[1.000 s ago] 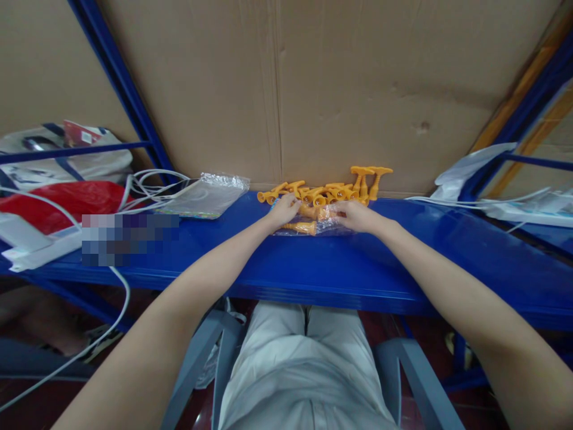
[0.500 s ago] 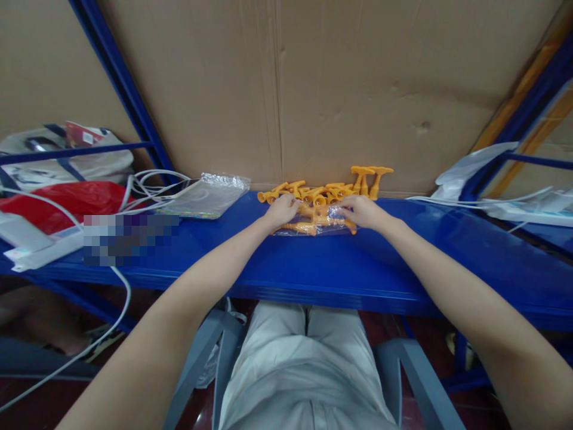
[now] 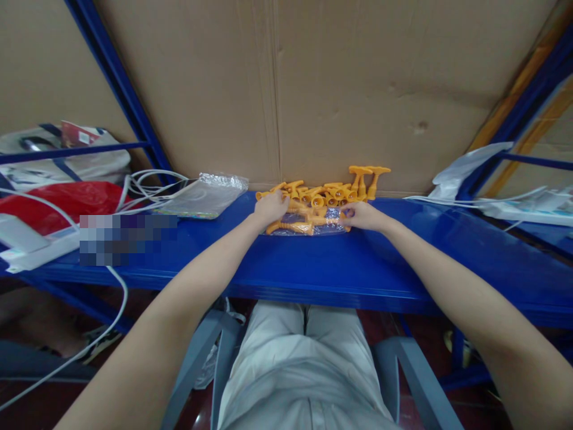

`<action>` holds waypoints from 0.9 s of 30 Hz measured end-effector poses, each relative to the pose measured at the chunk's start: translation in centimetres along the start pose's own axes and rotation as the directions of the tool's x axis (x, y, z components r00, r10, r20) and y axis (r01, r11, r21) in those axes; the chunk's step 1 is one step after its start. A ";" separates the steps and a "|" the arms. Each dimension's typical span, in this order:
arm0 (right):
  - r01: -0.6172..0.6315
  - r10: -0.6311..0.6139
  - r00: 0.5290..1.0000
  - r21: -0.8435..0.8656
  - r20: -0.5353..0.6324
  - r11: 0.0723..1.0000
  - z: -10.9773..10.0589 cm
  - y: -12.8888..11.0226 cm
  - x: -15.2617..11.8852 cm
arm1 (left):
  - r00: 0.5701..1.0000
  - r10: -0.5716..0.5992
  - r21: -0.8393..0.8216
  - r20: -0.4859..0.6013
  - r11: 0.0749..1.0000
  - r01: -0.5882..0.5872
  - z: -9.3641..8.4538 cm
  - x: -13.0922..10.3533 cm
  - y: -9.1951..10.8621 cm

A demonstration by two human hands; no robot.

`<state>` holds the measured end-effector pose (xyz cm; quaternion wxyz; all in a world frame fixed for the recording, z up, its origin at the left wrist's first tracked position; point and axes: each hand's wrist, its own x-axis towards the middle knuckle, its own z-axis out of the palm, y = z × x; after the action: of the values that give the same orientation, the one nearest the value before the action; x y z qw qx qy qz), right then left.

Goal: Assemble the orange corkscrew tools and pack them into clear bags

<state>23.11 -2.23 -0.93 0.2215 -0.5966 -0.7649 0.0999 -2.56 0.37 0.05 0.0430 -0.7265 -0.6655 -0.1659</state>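
Observation:
A clear plastic bag with orange hammer-shaped pieces in it lies on the blue table. At its left end is my left hand, its fingers curled at the bag's upper edge. My right hand pinches the bag's right end, where an orange piece shows beside the fingers. Behind the bag several loose orange pieces lie in a row against the cardboard. Two orange pieces stand upright behind my right hand.
Flat clear plastic packs lie left of the orange pieces, near white cables and a red bag. White plastic and a power strip are at the right. Cardboard stands behind the blue table.
My left hand has shifted slightly left along the bag. My right hand has moved a little right and down at the bag's right end.

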 end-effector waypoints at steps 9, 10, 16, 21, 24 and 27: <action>-0.163 0.234 0.971 0.556 -0.058 0.815 0.3 -2.3 -0.4 | 0.997 0.030 -0.055 -0.064 0.998 -0.034 0.2 0.3 -0.3; -0.168 0.237 0.970 0.588 -0.042 0.791 0.2 -2.5 -0.5 | 0.997 0.031 -0.062 -0.066 0.997 -0.035 0.2 0.3 -0.4; -0.218 0.238 0.969 0.668 0.063 0.712 -0.1 -2.9 -1.1 | 0.998 0.021 -0.100 -0.063 0.995 -0.027 0.0 0.3 -0.3; -0.351 0.253 0.936 0.679 0.243 0.645 0.0 -2.9 -1.3 | 0.998 0.011 -0.098 -0.062 0.995 -0.017 0.0 0.4 -0.4; -0.367 0.221 0.930 0.688 0.295 0.627 0.2 -2.8 -1.4 | 0.998 0.009 -0.115 -0.062 0.993 -0.016 0.0 0.6 -0.5; -0.382 0.197 0.922 0.704 0.333 0.599 0.5 -2.6 -1.4 | 0.998 -0.009 -0.148 -0.057 0.989 0.001 0.0 0.8 -0.6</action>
<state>20.85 -4.19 -0.58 0.3443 -0.5506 -0.5640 0.5100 -3.11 1.17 0.15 0.0075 -0.7210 -0.6515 -0.2359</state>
